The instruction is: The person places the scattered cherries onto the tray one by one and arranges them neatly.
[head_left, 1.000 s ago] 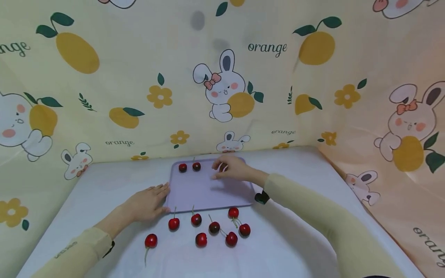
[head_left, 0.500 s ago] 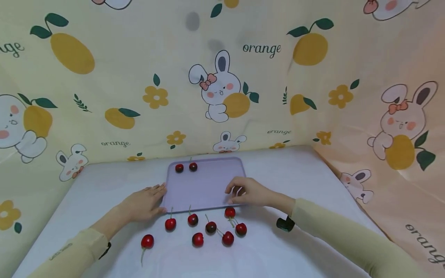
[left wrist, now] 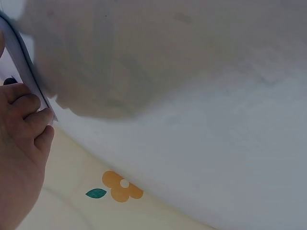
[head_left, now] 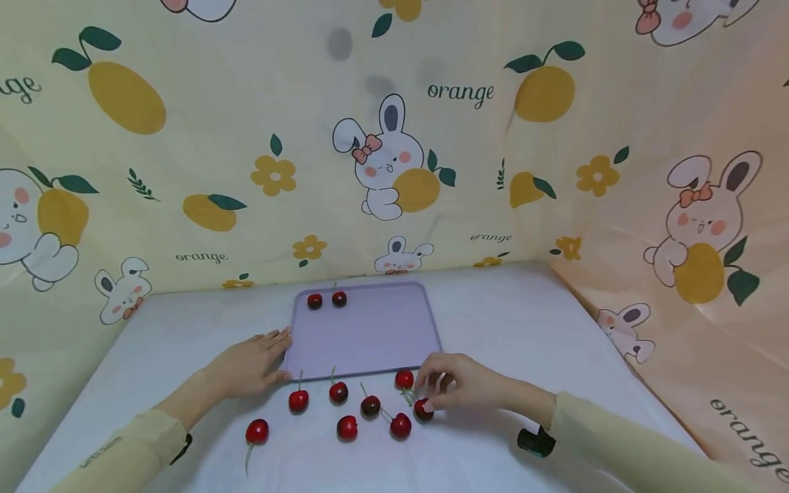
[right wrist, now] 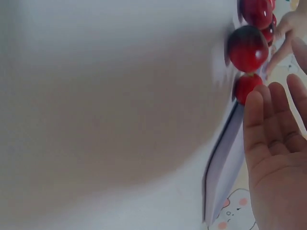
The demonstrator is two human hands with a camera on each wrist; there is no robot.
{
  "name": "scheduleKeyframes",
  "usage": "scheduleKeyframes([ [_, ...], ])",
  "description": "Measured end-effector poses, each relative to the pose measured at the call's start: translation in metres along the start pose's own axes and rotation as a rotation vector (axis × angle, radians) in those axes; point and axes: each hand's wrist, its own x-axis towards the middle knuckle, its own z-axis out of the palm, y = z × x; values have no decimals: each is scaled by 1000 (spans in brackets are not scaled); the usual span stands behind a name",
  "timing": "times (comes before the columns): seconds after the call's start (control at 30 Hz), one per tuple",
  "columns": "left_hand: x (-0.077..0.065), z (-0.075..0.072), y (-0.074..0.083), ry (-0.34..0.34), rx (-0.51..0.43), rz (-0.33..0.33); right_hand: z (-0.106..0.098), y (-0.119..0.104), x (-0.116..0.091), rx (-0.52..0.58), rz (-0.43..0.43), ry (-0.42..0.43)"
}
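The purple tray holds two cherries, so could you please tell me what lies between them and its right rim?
In the head view, that stretch of the purple tray is bare, from the two cherries to the right rim.

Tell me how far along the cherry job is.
Done, it seems: two cherries lie on the purple tray, near its far left corner. Under way: the right hand is at one cherry, though a grip isn't clear; the left hand rests at the tray's left edge. Left: that cherry and seven other cherries lie on the white table, apparently to be moved.
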Motion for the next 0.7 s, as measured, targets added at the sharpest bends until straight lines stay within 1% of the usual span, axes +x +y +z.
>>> scheduleKeyframes([
  [0.17,0,-1,0,-3,-9,7,5,-1,-6,-6,4,-12],
  [0.33,-1,1,-1,-1,2,12,8,2,-9,-37,23,-19],
  [0.5,-2,2,-2,23,23,28,9,4,-10,-46,49,-33],
  [0.7,-3,1,-3,46,26,50,11,5,-10,-71,11,-31],
])
